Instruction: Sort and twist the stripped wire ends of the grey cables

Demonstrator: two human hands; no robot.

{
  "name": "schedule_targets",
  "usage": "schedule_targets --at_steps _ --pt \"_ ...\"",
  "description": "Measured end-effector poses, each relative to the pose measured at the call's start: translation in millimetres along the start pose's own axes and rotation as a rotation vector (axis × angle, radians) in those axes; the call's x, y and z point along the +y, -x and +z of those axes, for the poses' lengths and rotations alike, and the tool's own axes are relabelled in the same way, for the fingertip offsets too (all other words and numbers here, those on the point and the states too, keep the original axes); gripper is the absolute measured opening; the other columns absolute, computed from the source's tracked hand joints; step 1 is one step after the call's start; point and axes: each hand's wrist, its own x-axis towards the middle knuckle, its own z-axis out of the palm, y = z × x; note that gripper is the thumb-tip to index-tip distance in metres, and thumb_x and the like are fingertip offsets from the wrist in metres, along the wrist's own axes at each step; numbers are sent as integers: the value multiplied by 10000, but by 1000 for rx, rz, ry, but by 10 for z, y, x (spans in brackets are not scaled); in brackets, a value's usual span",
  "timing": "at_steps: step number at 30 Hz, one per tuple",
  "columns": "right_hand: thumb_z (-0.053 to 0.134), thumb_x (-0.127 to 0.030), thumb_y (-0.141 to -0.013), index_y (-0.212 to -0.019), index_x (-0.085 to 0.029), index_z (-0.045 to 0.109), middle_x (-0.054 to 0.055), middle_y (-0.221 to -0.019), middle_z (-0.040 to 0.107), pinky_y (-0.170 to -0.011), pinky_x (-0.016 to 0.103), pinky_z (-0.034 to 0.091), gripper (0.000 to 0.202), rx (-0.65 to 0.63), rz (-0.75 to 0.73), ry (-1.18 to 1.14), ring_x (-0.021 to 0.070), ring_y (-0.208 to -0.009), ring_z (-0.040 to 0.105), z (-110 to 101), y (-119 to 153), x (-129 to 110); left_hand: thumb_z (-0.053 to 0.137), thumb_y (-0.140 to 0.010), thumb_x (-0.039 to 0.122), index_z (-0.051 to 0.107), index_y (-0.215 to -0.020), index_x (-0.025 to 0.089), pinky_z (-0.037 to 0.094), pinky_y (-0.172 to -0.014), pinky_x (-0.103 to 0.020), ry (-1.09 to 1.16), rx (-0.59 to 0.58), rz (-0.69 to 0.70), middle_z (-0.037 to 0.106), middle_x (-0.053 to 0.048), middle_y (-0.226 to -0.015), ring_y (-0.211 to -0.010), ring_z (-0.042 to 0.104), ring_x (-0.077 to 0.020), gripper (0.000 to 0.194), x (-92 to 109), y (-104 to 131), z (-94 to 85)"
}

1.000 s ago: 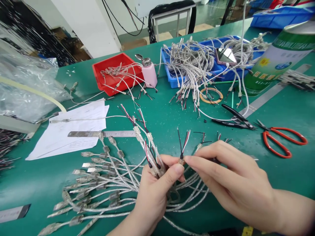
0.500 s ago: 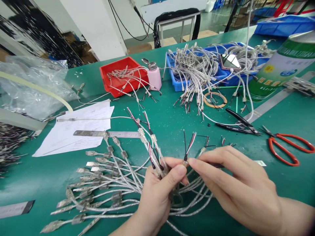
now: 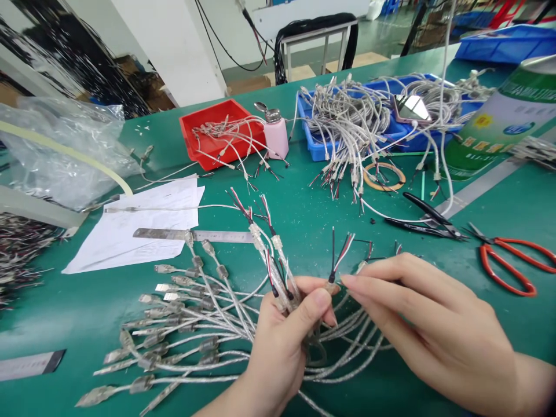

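gripping a bundle of clear-sheathed silvery cables (image 3: 226, 330) over the green tabletop (image 3: 304, 220), left hand (image 3: 282, 341) closed round it; right hand (image 3: 434, 324) pinches one stripped cable end (image 3: 333, 284), best kept level with the rest.

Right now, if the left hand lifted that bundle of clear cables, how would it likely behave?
Probably floppy: the cable bundle fans out in loose curves from the left hand. Likely light, since one hand grips many strands. The metal plugs may swing and snag one another, as the strands cross on the green table.
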Motion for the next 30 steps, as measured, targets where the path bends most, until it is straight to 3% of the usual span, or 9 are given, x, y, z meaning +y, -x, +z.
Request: schedule_targets --at_steps 19,30 --pt "495 -21 -927 -1112 -105 645 76 -951 593 -685 308 436 252 -31 -4 -3 161 -809 515 11 18 -4 731 -820 266 730 -780 206 401 -629 -159 -59 -41 43 641 47 -591 -596 547 -55 73 -26 17 -47" --pt "510 -12 -909 -1091 -115 650 84 -930 598 -674 315 445 252 46 -67 133 174 -797 532 65 21 -17 726 -825 262 731 -776 212 412 -650 -162 -54 -33 41 644 53 -593 -607 559 -57 71 -24 9 -47"
